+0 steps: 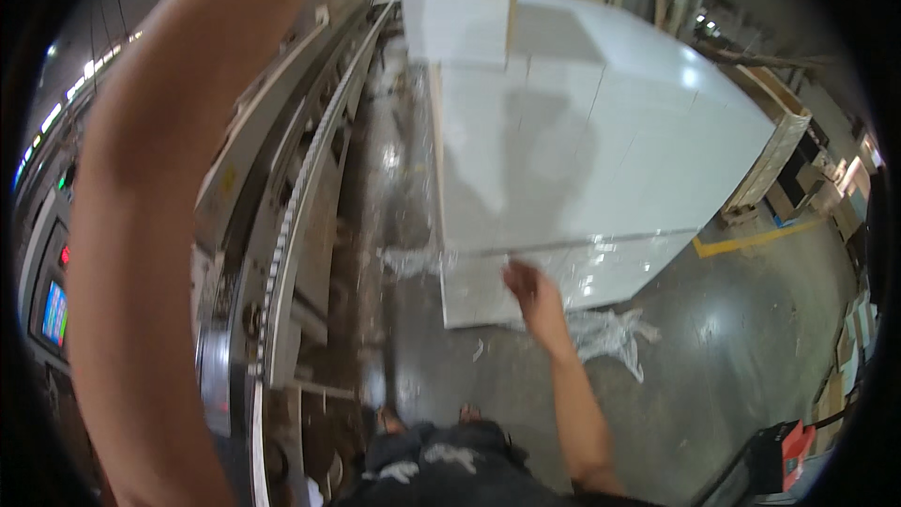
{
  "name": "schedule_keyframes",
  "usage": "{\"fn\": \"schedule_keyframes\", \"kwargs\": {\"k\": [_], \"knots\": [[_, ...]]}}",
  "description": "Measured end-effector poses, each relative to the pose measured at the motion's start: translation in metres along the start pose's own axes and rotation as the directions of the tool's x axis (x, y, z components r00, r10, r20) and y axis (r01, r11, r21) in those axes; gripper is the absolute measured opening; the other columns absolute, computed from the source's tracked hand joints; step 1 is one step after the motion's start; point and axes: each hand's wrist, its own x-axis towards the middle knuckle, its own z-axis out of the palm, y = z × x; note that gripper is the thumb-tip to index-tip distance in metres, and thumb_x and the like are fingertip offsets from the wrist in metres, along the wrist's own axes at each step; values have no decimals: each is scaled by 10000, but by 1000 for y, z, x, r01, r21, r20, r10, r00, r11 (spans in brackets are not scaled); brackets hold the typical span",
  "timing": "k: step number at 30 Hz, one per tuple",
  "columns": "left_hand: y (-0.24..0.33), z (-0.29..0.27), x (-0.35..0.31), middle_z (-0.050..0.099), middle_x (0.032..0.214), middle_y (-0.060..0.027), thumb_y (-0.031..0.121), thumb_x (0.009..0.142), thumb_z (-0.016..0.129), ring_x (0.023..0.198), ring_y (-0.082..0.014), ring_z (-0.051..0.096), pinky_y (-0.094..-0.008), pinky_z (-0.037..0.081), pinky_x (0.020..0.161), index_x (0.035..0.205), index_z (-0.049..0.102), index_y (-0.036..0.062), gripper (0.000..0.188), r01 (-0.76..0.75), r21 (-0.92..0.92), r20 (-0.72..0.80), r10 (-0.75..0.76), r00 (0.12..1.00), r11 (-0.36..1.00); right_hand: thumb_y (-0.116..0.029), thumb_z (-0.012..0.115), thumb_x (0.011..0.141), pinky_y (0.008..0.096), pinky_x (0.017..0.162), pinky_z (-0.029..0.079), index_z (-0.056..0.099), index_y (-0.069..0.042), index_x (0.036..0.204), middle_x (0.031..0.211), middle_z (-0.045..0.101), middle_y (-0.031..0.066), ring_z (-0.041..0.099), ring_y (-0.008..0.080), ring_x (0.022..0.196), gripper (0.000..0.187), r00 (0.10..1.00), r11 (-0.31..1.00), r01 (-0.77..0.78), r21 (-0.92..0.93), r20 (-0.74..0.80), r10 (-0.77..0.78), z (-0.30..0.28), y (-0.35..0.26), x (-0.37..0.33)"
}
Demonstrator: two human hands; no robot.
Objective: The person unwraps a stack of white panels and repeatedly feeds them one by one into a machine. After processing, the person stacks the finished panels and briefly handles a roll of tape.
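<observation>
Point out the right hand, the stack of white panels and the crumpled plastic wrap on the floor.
right hand (pixel 527 286), head view, back of the hand.
stack of white panels (pixel 601 150), head view, glossy top face.
crumpled plastic wrap (pixel 610 330), head view, its bunched middle.

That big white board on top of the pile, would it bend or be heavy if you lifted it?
The white board looks wide, flat and thin, so it would probably feel heavy and awkward for one person. Its glossy top reflects the lights, so it may be slippery to grip. The right hand reaches toward its near edge; lifted from there alone, it might sag a little.
</observation>
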Motion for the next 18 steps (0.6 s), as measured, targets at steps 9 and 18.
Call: {"fn": "schedule_keyframes", "kwargs": {"k": [9, 18], "knots": [[30, -44, 20, 699, 1202, -193, 350, 949, 689, 1194, -384, 644, -491, 511, 1009, 1139, 727, 53, 354, 225, 31, 178, -226, 958, 974, -72, 727, 985, 345, 988, 552, 618, -57, 1406, 1318, 728, 108, 714, 218, 1155, 435, 934, 973, 176, 150, 286, -213, 69, -175, -68], [5, -1, 18, 682, 1087, -123, 159, 974, 672, 983, -317, 679, -458, 527, 880, 1048, 694, 82, 109, 232, -109, -105, -243, 964, 967, -226, 739, 999, 363, 962, 552, 647, -80, 1377, 1205, 776, 94, 748, 242, 1106, 416, 984, 992, 37, 124, 169, -57, 83, -167, -104]]}}
